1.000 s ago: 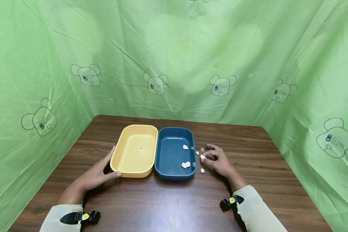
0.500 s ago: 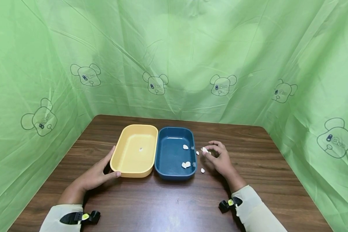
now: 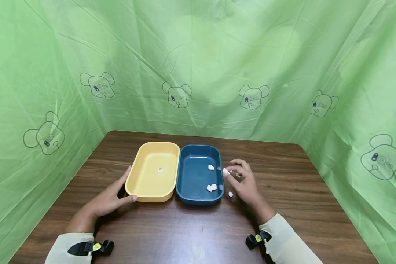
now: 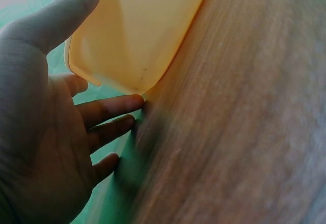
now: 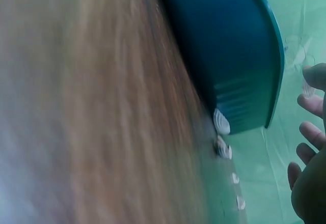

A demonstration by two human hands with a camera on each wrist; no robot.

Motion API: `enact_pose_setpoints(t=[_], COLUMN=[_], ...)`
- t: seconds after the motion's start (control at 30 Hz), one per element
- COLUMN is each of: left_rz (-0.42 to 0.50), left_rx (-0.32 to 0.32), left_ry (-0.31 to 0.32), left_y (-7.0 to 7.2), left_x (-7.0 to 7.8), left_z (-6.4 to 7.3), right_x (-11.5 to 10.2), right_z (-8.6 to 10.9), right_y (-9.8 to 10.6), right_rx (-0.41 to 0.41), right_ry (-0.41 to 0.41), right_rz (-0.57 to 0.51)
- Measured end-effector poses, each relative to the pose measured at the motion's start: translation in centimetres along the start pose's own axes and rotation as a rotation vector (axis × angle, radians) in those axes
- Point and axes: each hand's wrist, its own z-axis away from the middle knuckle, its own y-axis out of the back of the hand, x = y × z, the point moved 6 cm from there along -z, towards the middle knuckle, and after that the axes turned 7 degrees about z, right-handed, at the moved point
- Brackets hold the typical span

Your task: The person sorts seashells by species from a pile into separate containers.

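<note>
My right hand (image 3: pixel 245 181) pinches a white ridged seashell (image 5: pixel 308 87) between thumb and forefinger, right at the right rim of the blue tub (image 3: pixel 198 200). Inside that tub lie several white shells (image 3: pixel 211 167) toward its right side. One small pale shell (image 3: pixel 160 170) sits in the yellow tub (image 3: pixel 151 199), which stands close against the blue one. My left hand (image 3: pixel 110 198) rests against the yellow tub's near left corner, thumb at the front and fingers spread along the side. Loose shells (image 5: pixel 222 122) lie on the table beside the blue tub, some partly behind my right hand.
The brown wooden table (image 3: pixel 191 234) carries both tubs near its middle. Green cloth (image 3: pixel 214 55) with printed bear heads hangs around the back and sides. One shell (image 3: pixel 230 194) lies on the wood just below my right thumb.
My right hand has first moved away from me, then left to the blue tub's rim, still pinching the shell. My left hand and both tubs have stayed in place.
</note>
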Motion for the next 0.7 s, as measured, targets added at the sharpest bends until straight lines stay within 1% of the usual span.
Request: enact_pose_setpoints(t=[0.13,0.3,0.4,0.53,0.7], left_rz=[0.004,0.005,0.008,0.011,0.013], left_rx=[-0.002,-0.004,-0.005,-0.005,-0.007], left_ry=[0.008,0.012,0.01,0.002,0.0], left_y=[0.0,0.0,0.0,0.0,-0.1], left_x=[0.0,0.1,0.1,0.1,0.0], left_z=[0.1,0.1,0.1,0.0,0.0], right_x=[-1.0,-2.3,-2.7,-2.9,-3.3], right_z=[0.3,0.7,0.9,1.1,1.3], right_y=[-0.5,-1.0,-1.4,-1.8,-2.1], right_rx=[-0.027,-0.072,-0.116,-0.172,-0.22], right_ry=[0.039,0.092,0.096,0.08,0.089], right_rz=[-0.006,0.013,0.025,0.05,0.091])
